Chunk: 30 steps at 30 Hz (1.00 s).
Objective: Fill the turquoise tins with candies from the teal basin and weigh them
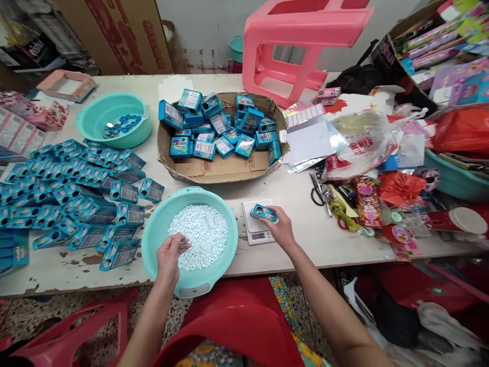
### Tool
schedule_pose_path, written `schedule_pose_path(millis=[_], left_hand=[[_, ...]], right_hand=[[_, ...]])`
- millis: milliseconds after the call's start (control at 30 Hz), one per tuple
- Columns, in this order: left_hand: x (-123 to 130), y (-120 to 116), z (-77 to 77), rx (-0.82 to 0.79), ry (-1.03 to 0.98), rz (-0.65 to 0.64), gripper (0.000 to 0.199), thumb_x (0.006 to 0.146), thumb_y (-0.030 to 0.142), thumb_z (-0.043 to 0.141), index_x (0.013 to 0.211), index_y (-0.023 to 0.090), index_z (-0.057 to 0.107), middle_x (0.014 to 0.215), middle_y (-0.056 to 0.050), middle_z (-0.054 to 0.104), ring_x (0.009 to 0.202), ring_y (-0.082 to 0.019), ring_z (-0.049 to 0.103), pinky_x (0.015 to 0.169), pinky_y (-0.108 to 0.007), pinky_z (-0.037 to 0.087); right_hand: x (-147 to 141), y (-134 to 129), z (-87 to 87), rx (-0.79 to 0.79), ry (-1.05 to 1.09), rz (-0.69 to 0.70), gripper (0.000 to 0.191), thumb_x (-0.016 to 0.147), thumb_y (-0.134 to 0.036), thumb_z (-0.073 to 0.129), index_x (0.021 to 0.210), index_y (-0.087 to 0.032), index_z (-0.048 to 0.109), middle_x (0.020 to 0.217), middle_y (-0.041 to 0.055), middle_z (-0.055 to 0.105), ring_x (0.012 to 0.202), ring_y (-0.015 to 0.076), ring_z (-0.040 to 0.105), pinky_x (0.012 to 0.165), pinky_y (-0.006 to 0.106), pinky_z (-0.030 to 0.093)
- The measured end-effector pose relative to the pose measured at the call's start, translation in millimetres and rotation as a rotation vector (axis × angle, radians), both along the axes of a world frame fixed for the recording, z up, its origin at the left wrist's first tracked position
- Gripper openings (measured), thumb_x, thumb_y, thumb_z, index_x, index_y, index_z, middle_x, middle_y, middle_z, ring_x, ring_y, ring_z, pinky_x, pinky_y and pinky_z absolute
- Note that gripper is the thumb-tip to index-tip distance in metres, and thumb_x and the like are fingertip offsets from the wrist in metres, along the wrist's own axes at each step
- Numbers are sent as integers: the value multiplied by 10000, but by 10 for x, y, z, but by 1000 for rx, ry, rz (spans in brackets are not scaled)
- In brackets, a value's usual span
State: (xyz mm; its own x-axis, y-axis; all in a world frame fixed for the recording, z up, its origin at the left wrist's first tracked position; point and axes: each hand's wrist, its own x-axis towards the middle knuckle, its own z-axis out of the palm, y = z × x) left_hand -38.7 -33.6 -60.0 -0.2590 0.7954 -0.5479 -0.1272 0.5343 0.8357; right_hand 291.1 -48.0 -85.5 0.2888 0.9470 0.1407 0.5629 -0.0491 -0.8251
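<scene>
My right hand point(282, 228) grips a small blue candy box point(264, 213) by its right end, with a round dark hole facing up. That box sits on or just over the plate of a white digital scale point(252, 224); I cannot tell whether it rests there. My left hand point(170, 256) is over a turquoise basin point(153, 239), its fingertips pinched together. Whatever those fingers hold is too small to make out. Inside the basin lies a heap of small white candies point(202, 237).
Many blue boxes point(128, 214) stand in rows at left. Behind are a cardboard tray point(214, 173) of blue boxes and a second turquoise basin point(130, 137) holding blue discs. Scissors point(317, 191), bags and packaging crowd the right. A pink stool point(301, 30) lies on the table's back edge.
</scene>
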Motion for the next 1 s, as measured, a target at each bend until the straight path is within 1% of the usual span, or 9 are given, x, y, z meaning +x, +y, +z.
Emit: schedule_pose_path(millis=[100, 167, 300, 400, 467, 567, 700, 833, 1000], left_hand=[[27, -12, -32, -18, 2, -45, 352, 639, 452, 701, 749, 143, 575, 712, -9, 617, 624, -145, 619, 662, -274, 483], [24, -7, -38, -24, 18, -63, 358, 637, 460, 698, 748, 143, 574, 715, -13, 621, 626, -150, 621, 664, -276, 480], [-4, -6, -35, -28, 39, -109, 374, 646, 485, 688, 764, 146, 584, 729, -23, 630, 638, -154, 624, 670, -279, 479], [-2, -23, -34, -36, 33, -164, 391, 641, 503, 689, 770, 148, 591, 738, -30, 636, 646, -161, 625, 670, -285, 481], [6, -37, -39, -41, 39, -193, 408, 628, 522, 689, 758, 148, 590, 733, -35, 638, 645, -166, 625, 666, -288, 482], [-3, -60, -58, -42, 56, -222, 439, 611, 551, 684, 754, 147, 590, 723, -41, 640, 639, -174, 625, 660, -296, 485], [-90, -147, -79, -24, 108, -233, 436, 617, 551, 680, 764, 149, 598, 718, -35, 638, 635, -172, 618, 666, -301, 487], [-175, -355, -64, -14, 193, -219, 403, 657, 543, 656, 761, 157, 606, 730, -32, 643, 651, -175, 622, 685, -302, 488], [-56, -676, -42, -56, 279, -139, 393, 665, 552, 648, 747, 168, 617, 730, -26, 653, 663, -187, 637, 692, -300, 494]], right_hand=[[80, -68, -63, 23, 3, -27, 507, 722, -420, 698, 1155, -205, 547, 1143, 90, 578, 1096, 233, 534, 946, 421, 430], [136, -173, -71, 18, 25, -104, 548, 727, -432, 689, 1201, -214, 522, 1205, 99, 551, 1142, 238, 508, 977, 447, 407], [266, -477, -169, -101, 185, -300, 428, 791, -459, 599, 1117, -184, 565, 1124, 115, 608, 994, 225, 597, 870, 446, 488], [374, -643, -255, -151, 179, -327, 408, 788, -485, 580, 1037, -162, 597, 1030, 123, 654, 899, 223, 632, 803, 436, 520], [455, -629, -272, -148, 115, -316, 400, 785, -494, 572, 1000, -158, 615, 979, 118, 668, 867, 223, 636, 787, 432, 522], [598, -359, -269, -141, 35, -288, 368, 771, -473, 579, 959, -162, 640, 953, 102, 668, 857, 215, 622, 803, 417, 505], [779, 294, -338, -183, -37, -200, 278, 761, -375, 580, 932, -170, 657, 946, 74, 665, 827, 187, 607, 792, 369, 491], [859, 895, -477, -246, -96, -124, 265, 757, -277, 570, 985, -171, 653, 982, 73, 646, 780, 172, 590, 791, 362, 472], [900, 1361, -647, -280, -140, 7, 293, 703, -192, 619, 993, -185, 662, 1082, 83, 600, 811, 189, 576, 789, 330, 441]])
